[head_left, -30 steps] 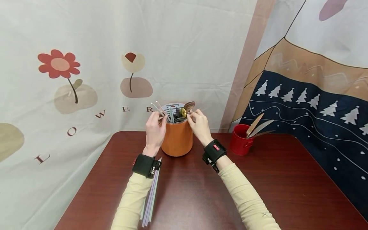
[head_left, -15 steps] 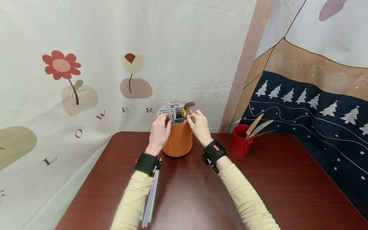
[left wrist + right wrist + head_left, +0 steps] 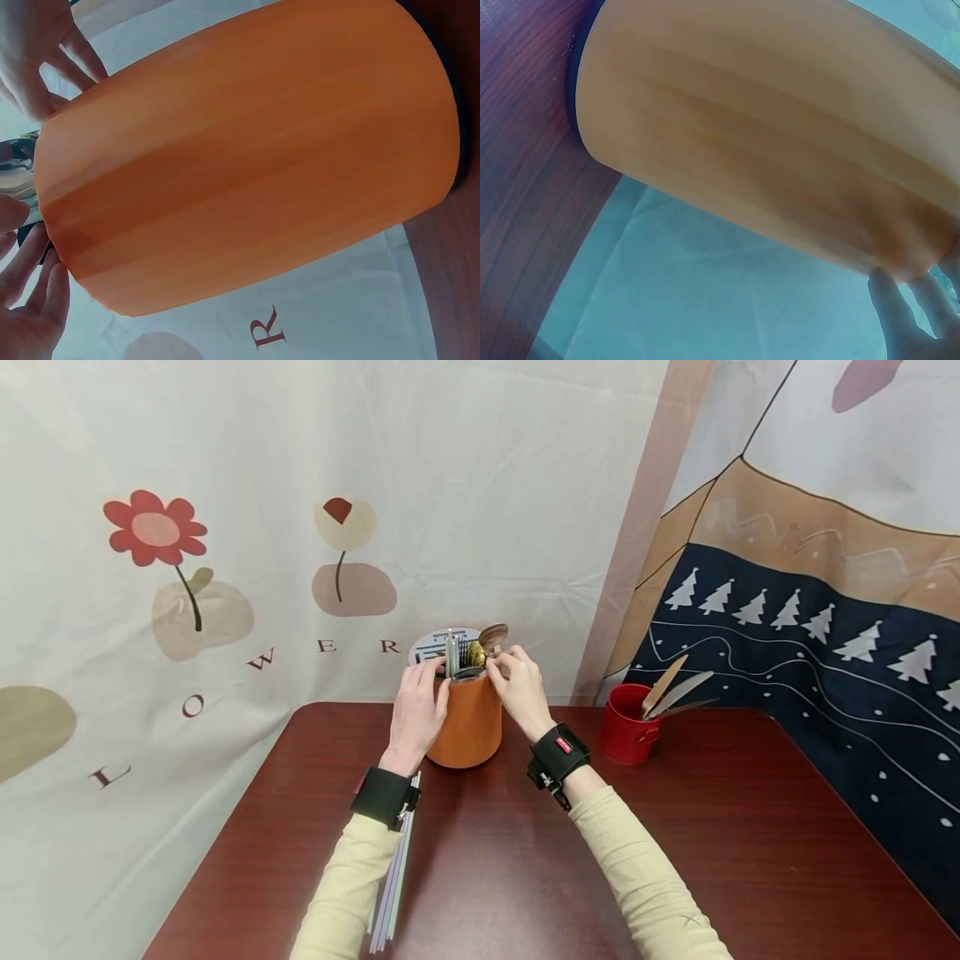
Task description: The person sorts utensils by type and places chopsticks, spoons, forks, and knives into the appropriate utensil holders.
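Note:
An orange utensil holder stands upright at the table's back. It holds clear straws, a fork, a dark spoon and other cutlery. My left hand is at its left rim, beside the straws. In the left wrist view, the left fingers touch the rim, the thumb tip apart from them. My right hand grips the right rim between thumb and fingers, just below the spoon. In the right wrist view, its fingertips meet the holder's edge.
Long pastel straws lie on the dark red table, partly under the left forearm. A red cup holding several knives stands on the right. Behind the holder is a round patterned piece and a fabric backdrop.
My left hand has moved slightly right, bringing tilted clear straws upright into the holder beside the other straws. Its fingers have since straightened at the rim. My right hand has stayed put.

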Available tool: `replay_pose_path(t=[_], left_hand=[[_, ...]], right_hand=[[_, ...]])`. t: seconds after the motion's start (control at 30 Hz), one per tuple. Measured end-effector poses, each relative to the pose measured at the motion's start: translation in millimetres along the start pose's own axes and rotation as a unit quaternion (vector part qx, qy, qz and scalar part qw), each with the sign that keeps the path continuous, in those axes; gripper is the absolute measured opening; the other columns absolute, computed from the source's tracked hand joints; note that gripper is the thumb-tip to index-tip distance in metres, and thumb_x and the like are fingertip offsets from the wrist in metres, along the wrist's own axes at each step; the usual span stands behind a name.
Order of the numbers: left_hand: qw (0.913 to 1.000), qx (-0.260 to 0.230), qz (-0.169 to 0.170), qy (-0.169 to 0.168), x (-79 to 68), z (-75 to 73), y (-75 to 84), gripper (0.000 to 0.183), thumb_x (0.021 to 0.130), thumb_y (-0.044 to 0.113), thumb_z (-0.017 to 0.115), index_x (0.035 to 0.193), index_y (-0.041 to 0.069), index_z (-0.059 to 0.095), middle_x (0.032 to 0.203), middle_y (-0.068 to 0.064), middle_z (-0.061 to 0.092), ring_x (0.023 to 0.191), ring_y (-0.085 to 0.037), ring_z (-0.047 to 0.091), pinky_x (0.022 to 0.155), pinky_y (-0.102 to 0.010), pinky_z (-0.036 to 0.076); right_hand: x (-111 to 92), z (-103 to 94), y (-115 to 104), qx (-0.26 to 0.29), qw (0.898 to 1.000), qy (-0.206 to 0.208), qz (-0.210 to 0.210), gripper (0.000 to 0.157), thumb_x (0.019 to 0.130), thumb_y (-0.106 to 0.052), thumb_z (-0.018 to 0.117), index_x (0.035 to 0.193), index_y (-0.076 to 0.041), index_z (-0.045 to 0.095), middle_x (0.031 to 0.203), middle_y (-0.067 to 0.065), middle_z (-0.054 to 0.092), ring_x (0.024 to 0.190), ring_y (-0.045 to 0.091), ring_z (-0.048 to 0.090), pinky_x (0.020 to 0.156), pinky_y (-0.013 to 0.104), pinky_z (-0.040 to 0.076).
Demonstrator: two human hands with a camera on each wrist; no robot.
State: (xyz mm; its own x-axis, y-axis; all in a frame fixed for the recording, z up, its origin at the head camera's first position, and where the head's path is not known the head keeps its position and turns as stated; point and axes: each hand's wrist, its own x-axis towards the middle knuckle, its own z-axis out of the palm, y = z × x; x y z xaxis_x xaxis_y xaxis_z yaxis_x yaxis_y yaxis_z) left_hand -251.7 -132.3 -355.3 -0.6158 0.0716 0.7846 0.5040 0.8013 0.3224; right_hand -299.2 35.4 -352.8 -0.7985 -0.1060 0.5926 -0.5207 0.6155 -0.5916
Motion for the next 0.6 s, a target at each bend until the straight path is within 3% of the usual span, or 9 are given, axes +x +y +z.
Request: replay_pose_path(t=[0.17, 0.37, 0.6], left_hand=[[0.9999, -0.006, -0.01, 0.008, -7.8, -1.2, -0.8, 0.029, 0.093, 0.011, 0.059, 0.119, -0.001, 0.058, 0.105, -0.017, 0.063, 0.097, -0.031, 0.055, 0.079, -0.038, 0.05], [0.9997, -0.01, -0.012, 0.016, -17.1, -5.0, -2.0, 0.024, 0.092, 0.011, 0.06, 0.112, -0.001, 0.059, 0.105, -0.017, 0.061, 0.099, -0.032, 0.054, 0.085, -0.04, 0.049], [0.9995, -0.007, -0.031, -0.007, -31.8, -9.9, -2.7, 0.022, 0.091, 0.01, 0.06, 0.111, 0.0, 0.06, 0.103, -0.016, 0.062, 0.095, -0.03, 0.054, 0.082, -0.039, 0.049]], right_hand=[[-0.1, -0.1, -0.2, 0.0, 1.0, 0.0, -0.001, 0.023, 0.096, -0.02, 0.056, 0.086, -0.004, 0.07, 0.092, 0.01, 0.057, 0.08, 0.024, 0.061, 0.072, 0.035, 0.052], [-1.1, -0.4, -0.2, 0.002, 1.0, -0.002, 0.0, 0.024, 0.096, -0.021, 0.055, 0.087, -0.004, 0.07, 0.094, 0.009, 0.057, 0.083, 0.024, 0.062, 0.072, 0.035, 0.053], [-1.1, -1.0, 0.2, 0.002, 1.0, -0.001, 0.001, 0.023, 0.096, -0.021, 0.056, 0.086, -0.004, 0.07, 0.092, 0.009, 0.057, 0.084, 0.025, 0.062, 0.077, 0.035, 0.055]])
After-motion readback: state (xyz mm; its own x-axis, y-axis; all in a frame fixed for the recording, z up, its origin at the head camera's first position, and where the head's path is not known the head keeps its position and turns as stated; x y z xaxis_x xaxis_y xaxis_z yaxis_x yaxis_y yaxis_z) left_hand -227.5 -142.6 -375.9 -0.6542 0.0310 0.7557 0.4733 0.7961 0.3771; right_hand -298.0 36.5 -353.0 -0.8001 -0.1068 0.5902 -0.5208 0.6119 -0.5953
